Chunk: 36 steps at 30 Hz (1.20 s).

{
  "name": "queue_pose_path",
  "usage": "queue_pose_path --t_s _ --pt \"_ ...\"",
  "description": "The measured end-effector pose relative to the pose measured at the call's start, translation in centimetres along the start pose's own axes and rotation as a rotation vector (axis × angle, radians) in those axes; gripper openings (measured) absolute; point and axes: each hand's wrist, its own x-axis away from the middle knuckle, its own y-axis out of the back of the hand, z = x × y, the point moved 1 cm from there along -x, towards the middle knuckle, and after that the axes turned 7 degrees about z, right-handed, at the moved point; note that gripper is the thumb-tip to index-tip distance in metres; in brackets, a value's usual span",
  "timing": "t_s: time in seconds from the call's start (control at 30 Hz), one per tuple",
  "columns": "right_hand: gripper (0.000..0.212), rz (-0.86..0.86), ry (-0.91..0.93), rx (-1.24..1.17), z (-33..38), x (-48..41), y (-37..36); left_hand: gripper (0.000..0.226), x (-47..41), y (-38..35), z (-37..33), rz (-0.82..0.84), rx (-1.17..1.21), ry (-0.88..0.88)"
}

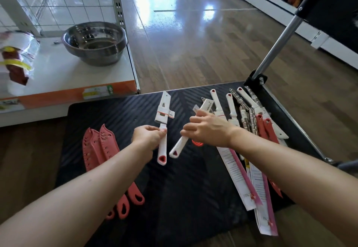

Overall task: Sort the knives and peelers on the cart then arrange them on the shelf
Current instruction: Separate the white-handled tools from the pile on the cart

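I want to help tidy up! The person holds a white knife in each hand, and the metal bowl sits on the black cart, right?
Not quite. The metal bowl sits on the white shelf, not on the black cart; the head view shows it. The left hand does hold a white knife, and the right hand another.

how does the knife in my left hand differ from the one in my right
The left knife points almost straight away; the right knife slants rightward. The left knife's sleeved blade shows fully, with a tag; the right knife's is partly behind the right hand. Both have white handles with a red triangle end.
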Motion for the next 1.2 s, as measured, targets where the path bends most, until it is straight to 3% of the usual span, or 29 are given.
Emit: queue_pose_path --t_s 0.23,0.43,0.77,0.87,1.03,1.2 --pt "0.025 -0.097 0.339 0.053 4.4 -0.2 -0.3 0.019 2.6 -0.2 2.6 -0.039 -0.113 0.029" --pt "0.045 -0.123 0.333 0.06 5.6 -0.1 -0.1 0.015 4.3 0.1 3.9 -0.092 -0.224 0.065" --pt "0.033 0.027 0.348 -0.004 5.8 -0.6 -0.8 0.018 5.9 0.7 4.1 0.025 -0.658 0.056" --pt "0.035 0.005 0.349 -0.011 5.9 -0.7 -0.6 0.007 5.5 0.8 4.1 0.034 -0.657 0.058" --pt "0.024 -0.063 0.375 -0.057 6.6 -1.0 -0.1 0.013 5.2 0.6 3.5 0.018 -0.65 0.04" --pt "0.022 -0.004 0.336 -0.154 6.7 -0.7 0.2 0.007 4.6 0.8 2.6 0.0 -0.713 -0.026"
